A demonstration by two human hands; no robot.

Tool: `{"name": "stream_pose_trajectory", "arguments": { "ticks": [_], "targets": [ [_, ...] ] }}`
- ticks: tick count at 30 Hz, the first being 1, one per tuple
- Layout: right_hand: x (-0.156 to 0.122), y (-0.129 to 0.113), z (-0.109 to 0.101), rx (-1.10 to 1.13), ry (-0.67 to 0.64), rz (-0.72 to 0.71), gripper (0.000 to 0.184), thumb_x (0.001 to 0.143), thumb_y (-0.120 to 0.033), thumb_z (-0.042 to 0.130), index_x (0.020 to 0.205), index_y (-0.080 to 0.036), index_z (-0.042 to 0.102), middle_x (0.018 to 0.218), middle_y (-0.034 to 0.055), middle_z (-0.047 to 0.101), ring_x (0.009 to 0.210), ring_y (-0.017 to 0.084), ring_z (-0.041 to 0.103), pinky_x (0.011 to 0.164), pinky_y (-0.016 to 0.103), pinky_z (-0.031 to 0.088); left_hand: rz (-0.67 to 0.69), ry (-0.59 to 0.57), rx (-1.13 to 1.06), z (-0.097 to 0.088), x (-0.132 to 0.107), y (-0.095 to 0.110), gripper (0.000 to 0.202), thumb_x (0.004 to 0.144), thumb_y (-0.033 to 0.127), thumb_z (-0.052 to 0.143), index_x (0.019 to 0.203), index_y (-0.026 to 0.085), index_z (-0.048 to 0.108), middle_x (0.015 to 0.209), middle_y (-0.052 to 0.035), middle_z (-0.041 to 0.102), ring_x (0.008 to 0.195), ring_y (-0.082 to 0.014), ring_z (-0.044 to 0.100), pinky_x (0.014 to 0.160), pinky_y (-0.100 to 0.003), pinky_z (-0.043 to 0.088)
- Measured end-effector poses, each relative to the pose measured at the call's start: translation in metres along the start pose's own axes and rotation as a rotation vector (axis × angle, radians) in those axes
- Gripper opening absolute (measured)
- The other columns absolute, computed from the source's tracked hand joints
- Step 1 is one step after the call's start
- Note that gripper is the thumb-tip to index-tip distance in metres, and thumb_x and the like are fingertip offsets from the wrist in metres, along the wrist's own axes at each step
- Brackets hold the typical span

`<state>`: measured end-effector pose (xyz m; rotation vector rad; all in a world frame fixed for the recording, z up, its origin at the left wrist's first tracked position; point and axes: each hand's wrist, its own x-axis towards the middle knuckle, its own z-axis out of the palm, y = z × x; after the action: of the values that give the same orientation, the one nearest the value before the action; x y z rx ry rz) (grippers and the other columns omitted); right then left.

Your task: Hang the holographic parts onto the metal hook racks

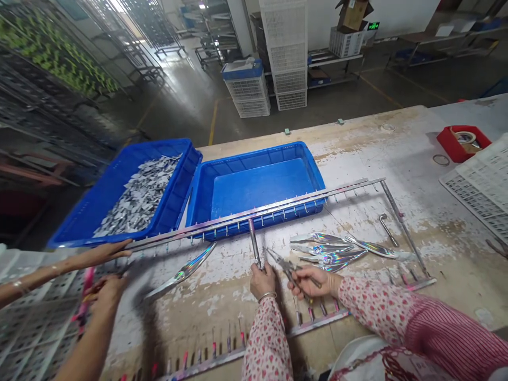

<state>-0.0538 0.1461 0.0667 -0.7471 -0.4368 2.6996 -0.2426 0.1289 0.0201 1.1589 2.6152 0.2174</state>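
My left hand is closed around the lower end of the upright post of a metal hook rack. Just to its right, my right hand grips a pair of pliers, whose jaws point up and left toward the post. Small hooks line the rack's long bar. Several shiny, iridescent fish-shaped pieces lie beyond my right hand. Another such piece rests to the left of the post.
At left, a co-worker's hand rests at the bar's end. Behind the rack stand a blue tub and another blue tub holding small grey pieces. A socket wrench and a red box are on the right.
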Motion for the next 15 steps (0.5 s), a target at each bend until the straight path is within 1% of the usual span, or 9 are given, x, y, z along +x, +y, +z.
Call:
{"name": "stream_pose_trajectory", "arguments": {
  "ticks": [1, 2, 3, 5, 6, 9, 11, 13, 15],
  "targets": [
    [-0.001, 0.01, -0.001, -0.043, 0.003, 0.001, 0.031, 0.066, -0.038, 0.074, 0.076, -0.016, 0.054, 0.085, 0.0049, 0.063, 0.07, 0.013, 0.059, 0.064, 0.025, 0.044, 0.002, 0.0, -0.004, 0.0, 0.0, 0.0, 0.038, 0.094, 0.046, 0.043, 0.113, 0.014, 0.053, 0.082, -0.0135, 0.071, 0.076, -0.0275, 0.068, 0.058, -0.03, 0.035],
    [-0.002, 0.015, -0.003, -0.102, 0.044, -0.012, 0.03, 0.064, -0.035, 0.075, 0.078, -0.016, 0.057, 0.086, 0.0051, 0.064, 0.072, 0.014, 0.06, 0.065, 0.025, 0.044, 0.003, 0.002, -0.009, 0.001, 0.0, 0.0, 0.039, 0.094, 0.046, 0.043, 0.113, 0.014, 0.053, 0.082, -0.0135, 0.071, 0.077, -0.0277, 0.067, 0.059, -0.03, 0.036],
    [-0.002, 0.016, -0.005, -0.164, 0.111, -0.035, 0.03, 0.062, -0.032, 0.076, 0.08, -0.015, 0.059, 0.088, 0.0048, 0.064, 0.075, 0.013, 0.061, 0.066, 0.025, 0.045, 0.002, 0.006, -0.014, 0.001, 0.001, -0.001, 0.039, 0.094, 0.046, 0.043, 0.114, 0.014, 0.052, 0.082, -0.0136, 0.071, 0.077, -0.0279, 0.067, 0.059, -0.03, 0.036],
    [-0.004, 0.007, -0.01, -0.266, 0.253, -0.058, 0.029, 0.061, -0.029, 0.075, 0.084, -0.016, 0.062, 0.086, 0.0031, 0.063, 0.077, 0.013, 0.06, 0.066, 0.023, 0.044, 0.0, 0.016, -0.021, 0.002, 0.001, -0.001, 0.039, 0.093, 0.046, 0.044, 0.113, 0.014, 0.053, 0.084, -0.0134, 0.071, 0.077, -0.0281, 0.067, 0.06, -0.031, 0.037],
    [-0.004, 0.001, -0.012, -0.316, 0.297, -0.053, 0.028, 0.062, -0.028, 0.073, 0.085, -0.016, 0.063, 0.084, 0.0019, 0.063, 0.075, 0.012, 0.059, 0.065, 0.022, 0.043, 0.0, 0.02, -0.022, 0.003, 0.002, -0.002, 0.039, 0.093, 0.046, 0.044, 0.113, 0.014, 0.053, 0.085, -0.0133, 0.071, 0.077, -0.028, 0.067, 0.06, -0.031, 0.037],
    [-0.008, -0.017, -0.016, -0.562, 0.339, -0.084, 0.021, 0.067, -0.025, 0.068, 0.087, -0.017, 0.066, 0.072, -0.0017, 0.059, 0.064, 0.01, 0.05, 0.059, 0.021, 0.037, -0.001, 0.025, -0.018, 0.004, 0.003, -0.003, 0.038, 0.093, 0.047, 0.044, 0.112, 0.015, 0.053, 0.086, -0.0129, 0.071, 0.077, -0.0281, 0.067, 0.06, -0.032, 0.038],
    [-0.011, -0.024, -0.018, -0.758, 0.409, -0.152, 0.018, 0.071, -0.023, 0.065, 0.088, -0.017, 0.067, 0.07, -0.002, 0.058, 0.062, 0.011, 0.048, 0.059, 0.022, 0.036, -0.004, 0.022, -0.011, 0.004, 0.004, -0.003, 0.039, 0.092, 0.048, 0.044, 0.111, 0.015, 0.054, 0.083, -0.013, 0.071, 0.076, -0.0287, 0.067, 0.06, -0.032, 0.038],
    [-0.014, -0.031, -0.02, -0.954, 0.55, -0.225, 0.016, 0.075, -0.021, 0.062, 0.09, -0.017, 0.067, 0.078, 0.0007, 0.06, 0.071, 0.014, 0.053, 0.066, 0.025, 0.039, -0.003, 0.021, -0.003, 0.004, 0.005, -0.003, 0.039, 0.092, 0.049, 0.044, 0.109, 0.015, 0.054, 0.082, -0.0131, 0.07, 0.076, -0.0294, 0.067, 0.06, -0.032, 0.038],
    [-0.02, -0.041, -0.021, -1.171, 0.723, -0.28, 0.016, 0.078, -0.019, 0.059, 0.093, -0.017, 0.066, 0.092, 0.0054, 0.063, 0.086, 0.019, 0.056, 0.077, 0.028, 0.041, -0.003, 0.022, 0.002, 0.003, 0.005, -0.003, 0.039, 0.092, 0.049, 0.044, 0.108, 0.015, 0.054, 0.082, -0.0132, 0.07, 0.076, -0.0296, 0.067, 0.06, -0.032, 0.038]
  ]
}}
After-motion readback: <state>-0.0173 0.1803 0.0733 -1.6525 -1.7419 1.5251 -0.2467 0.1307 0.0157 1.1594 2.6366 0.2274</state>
